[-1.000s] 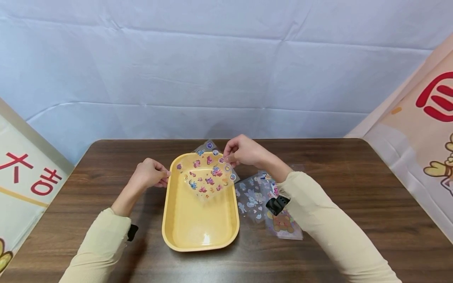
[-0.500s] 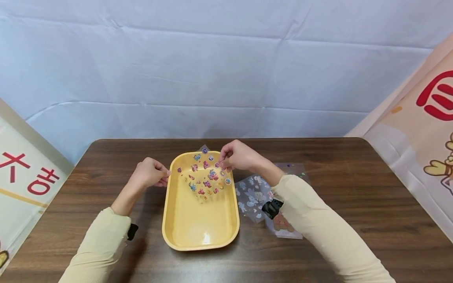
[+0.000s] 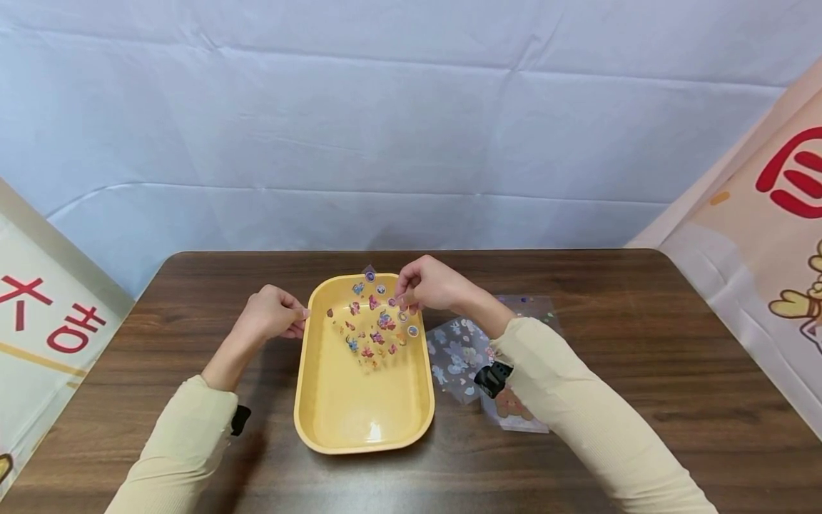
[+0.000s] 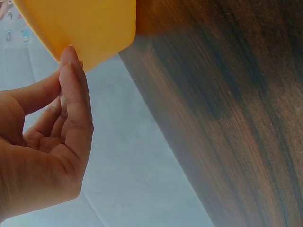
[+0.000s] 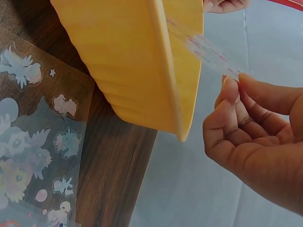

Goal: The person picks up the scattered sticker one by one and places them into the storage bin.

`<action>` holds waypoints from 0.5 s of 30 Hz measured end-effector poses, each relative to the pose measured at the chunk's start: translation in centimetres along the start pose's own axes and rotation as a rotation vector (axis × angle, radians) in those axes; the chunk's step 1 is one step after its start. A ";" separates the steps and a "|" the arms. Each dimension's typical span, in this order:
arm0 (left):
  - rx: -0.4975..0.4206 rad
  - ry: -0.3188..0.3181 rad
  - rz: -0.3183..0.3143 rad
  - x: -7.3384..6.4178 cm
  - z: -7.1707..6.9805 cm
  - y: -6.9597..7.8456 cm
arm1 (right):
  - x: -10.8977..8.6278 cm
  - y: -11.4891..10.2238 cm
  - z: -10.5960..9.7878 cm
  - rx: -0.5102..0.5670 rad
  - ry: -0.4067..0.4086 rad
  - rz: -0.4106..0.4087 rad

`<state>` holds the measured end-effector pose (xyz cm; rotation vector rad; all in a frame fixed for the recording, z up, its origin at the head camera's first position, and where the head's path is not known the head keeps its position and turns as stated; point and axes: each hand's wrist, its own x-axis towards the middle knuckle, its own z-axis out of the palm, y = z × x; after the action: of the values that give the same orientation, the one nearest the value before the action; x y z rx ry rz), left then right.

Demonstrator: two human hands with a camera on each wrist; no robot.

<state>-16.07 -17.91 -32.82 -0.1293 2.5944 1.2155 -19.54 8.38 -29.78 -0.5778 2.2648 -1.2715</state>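
A clear sticker sheet [image 3: 375, 321] with small pink, blue and purple figures hangs over the yellow tray [image 3: 364, 407]. My right hand [image 3: 432, 285] pinches the sheet's edge between thumb and fingers above the tray's far right corner; in the right wrist view the sheet [image 5: 210, 53] shows nearly edge-on, slanting into the tray. At the tray's left rim, my left hand [image 3: 272, 314] pinches the wall between thumb and fingertips, as the left wrist view shows on the yellow wall [image 4: 102, 33].
Right of the tray, more clear sticker sheets [image 3: 459, 357] lie overlapping on the dark wooden table [image 3: 642, 400], one with a brown bear [image 3: 512, 405]. The right forearm partly covers them. A pale cloth [image 3: 385, 143] hangs behind the table.
My right hand has moved slightly left and nearer, lowering the sticker sheet further over the tray. My left hand keeps its hold on the rim.
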 end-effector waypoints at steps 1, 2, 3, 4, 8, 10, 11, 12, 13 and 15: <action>0.002 -0.002 0.000 0.0 0.0 0.0 | 0.0 0.0 0.0 -0.003 -0.004 -0.001; 0.002 -0.002 0.001 0.0 0.0 0.0 | 0.0 0.1 0.0 -0.009 -0.007 -0.002; 0.002 -0.003 0.002 0.0 0.0 0.0 | 0.0 0.1 0.0 -0.012 -0.011 -0.003; 0.002 -0.002 0.003 0.0 0.0 0.0 | 0.0 0.1 0.0 -0.014 -0.014 -0.004; 0.005 0.002 0.007 -0.1 0.0 0.0 | 0.0 0.3 0.0 -0.036 -0.012 -0.004; 0.007 0.003 0.006 -0.1 0.0 0.0 | -0.1 0.4 0.0 -0.045 -0.003 0.002; 0.008 0.003 0.006 -0.1 0.0 0.0 | -0.1 0.4 0.0 -0.049 0.001 0.005; 0.009 0.003 0.006 -0.1 0.0 0.0 | -0.2 0.4 -0.1 -0.051 0.003 0.007; 0.010 0.003 0.006 -0.1 0.0 0.0 | -0.2 0.4 -0.1 -0.049 0.005 0.009; 0.012 0.004 0.006 -0.1 0.1 0.0 | -0.3 0.4 -0.2 -0.047 0.009 0.011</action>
<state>-15.94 -17.89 -32.83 -0.1211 2.6065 1.2033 -19.51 8.85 -29.98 -0.5765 2.3069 -1.2211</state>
